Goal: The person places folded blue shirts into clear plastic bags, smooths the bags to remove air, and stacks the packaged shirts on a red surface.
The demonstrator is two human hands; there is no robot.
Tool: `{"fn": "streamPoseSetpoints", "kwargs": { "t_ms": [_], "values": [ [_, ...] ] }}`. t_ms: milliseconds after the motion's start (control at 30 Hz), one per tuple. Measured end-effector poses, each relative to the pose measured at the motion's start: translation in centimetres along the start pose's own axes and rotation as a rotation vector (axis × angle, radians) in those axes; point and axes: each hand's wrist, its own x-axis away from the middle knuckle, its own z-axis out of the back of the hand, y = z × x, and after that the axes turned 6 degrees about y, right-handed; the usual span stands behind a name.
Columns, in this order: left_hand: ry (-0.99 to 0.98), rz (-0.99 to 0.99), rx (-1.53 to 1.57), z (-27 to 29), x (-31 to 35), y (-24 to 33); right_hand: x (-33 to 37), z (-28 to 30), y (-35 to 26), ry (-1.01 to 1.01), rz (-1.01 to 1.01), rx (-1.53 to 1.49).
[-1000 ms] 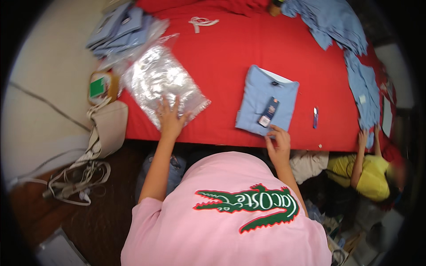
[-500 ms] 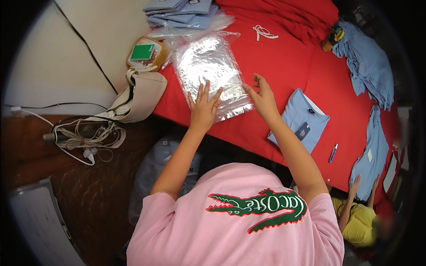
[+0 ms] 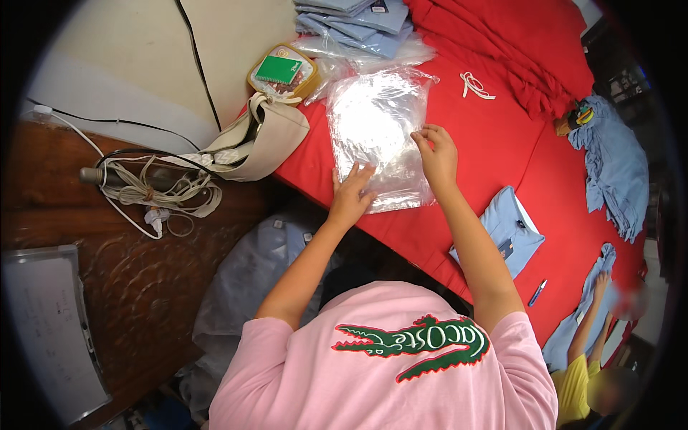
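A stack of flat clear plastic bags [image 3: 398,183] lies on the red cloth in front of me, shining with glare. My left hand [image 3: 350,199] rests on the stack's lower left edge, fingers apart and holding nothing. At the stack's right side is my right hand [image 3: 438,156], its thumb and index finger brought together on the film's edge. The glare makes it hard to see how much plastic is pinched. To the right of my right forearm lies a folded light blue shirt [image 3: 496,215] with a dark hang tag [image 3: 507,249].
Bagged blue shirts [image 3: 351,30] are piled beyond the bags. A tub [image 3: 309,80] holding a green notebook [image 3: 279,69] and a beige handbag [image 3: 283,140] stand left. Thread snips [image 3: 537,292], a white cord [image 3: 476,86] and loose shirts [image 3: 618,165] lie right. A person in yellow [image 3: 573,390] handles another shirt.
My right hand has come onto the bags' right edge, and its thumb and index finger have closed together. My left hand has slid toward the lower left edge. The whole view has shifted.
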Motion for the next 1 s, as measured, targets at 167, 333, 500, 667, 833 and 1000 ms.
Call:
{"fn": "streamPoseSetpoints", "kwargs": {
  "t_ms": [167, 333, 500, 667, 833, 1000],
  "values": [
    [0.416, 0.202, 0.448, 1.2, -4.3, -1.5, 4.9, 8.0, 0.0, -0.495, 0.087, -0.351],
    [0.268, -0.081, 0.098, 2.6, -10.8, -1.9, 11.3, 13.7, 0.0, -0.493, 0.263, 0.253],
    [-0.203, -0.366, -0.036, -1.9, -13.7, 2.8, 17.4, 14.3, 6.3, -0.159, -0.801, -0.400],
    [-0.455, -0.672, -0.384, -7.7, -13.3, 5.6, 16.9, 13.0, 5.6, -0.172, -0.913, -0.308],
    [-0.334, -0.599, -0.545, -9.6, -12.4, 4.0, 19.8, 12.6, 5.6, -0.614, -0.910, -0.159],
    [-0.328, -0.580, -0.549, -9.9, -12.4, 4.0, 25.7, 12.5, 8.9, -0.690, -0.803, -0.143]
  ]
}}
